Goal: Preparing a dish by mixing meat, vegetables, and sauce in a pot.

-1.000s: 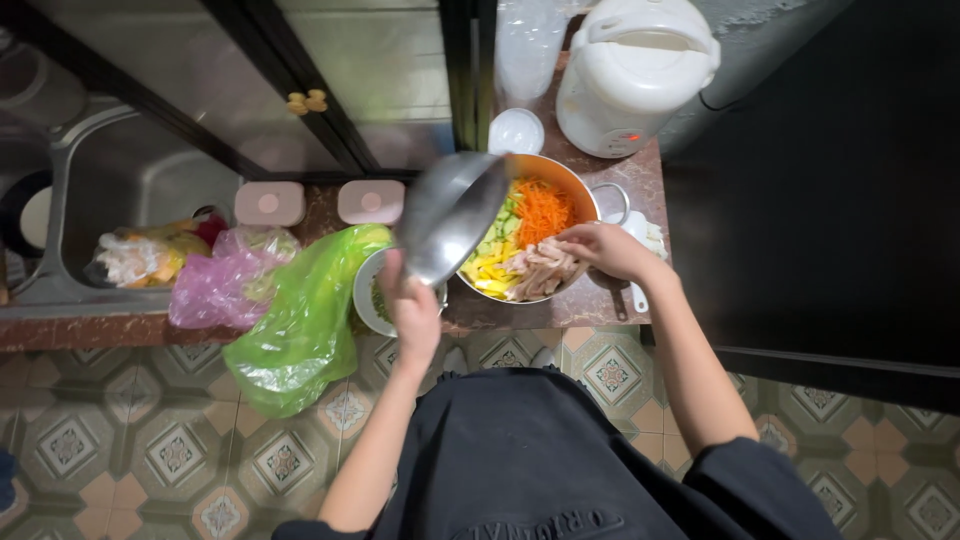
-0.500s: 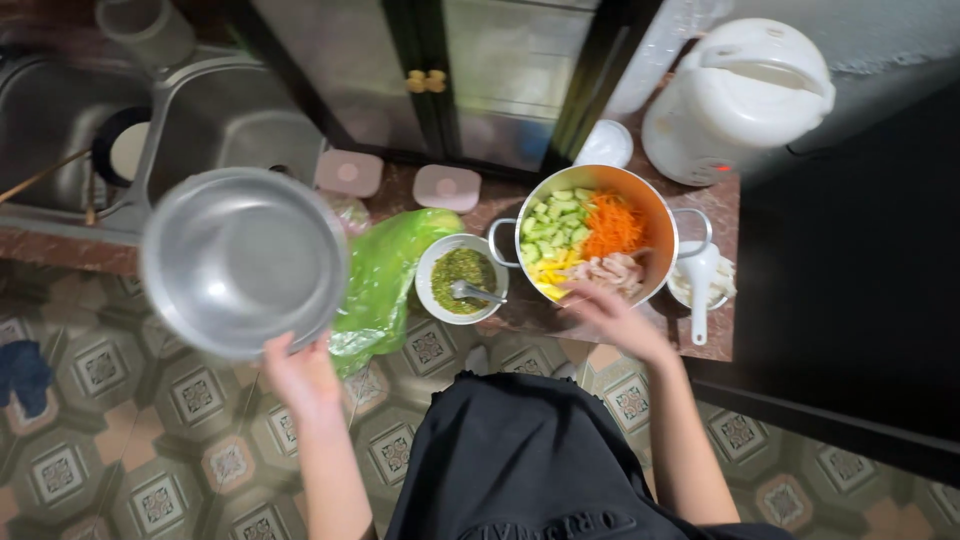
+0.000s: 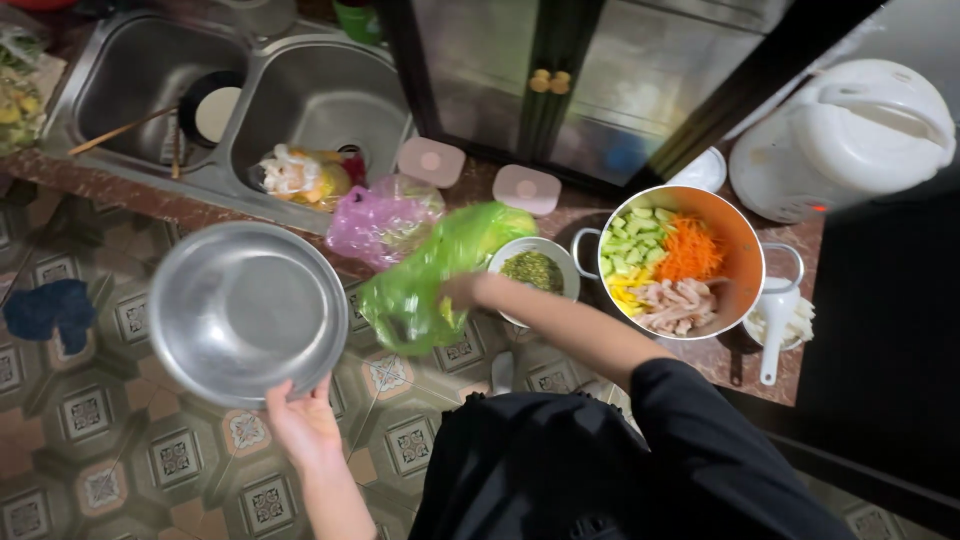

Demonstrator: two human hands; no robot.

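Currently, the left hand (image 3: 305,428) is gripping the round stainless-steel bowl (image 3: 248,312) by its near rim over the tiled floor (image 3: 90,460); the right hand (image 3: 462,291) is grasping the crumpled green plastic bag (image 3: 435,270) at the tabletop (image 3: 715,360) edge.

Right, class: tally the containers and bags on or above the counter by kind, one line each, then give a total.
Metal bowl, held by the left hand: 1
Pot of chopped food: 1
Small white bowl: 1
Plastic bags, green at the right hand and pink: 2
Pale lidded boxes: 2
Total: 7
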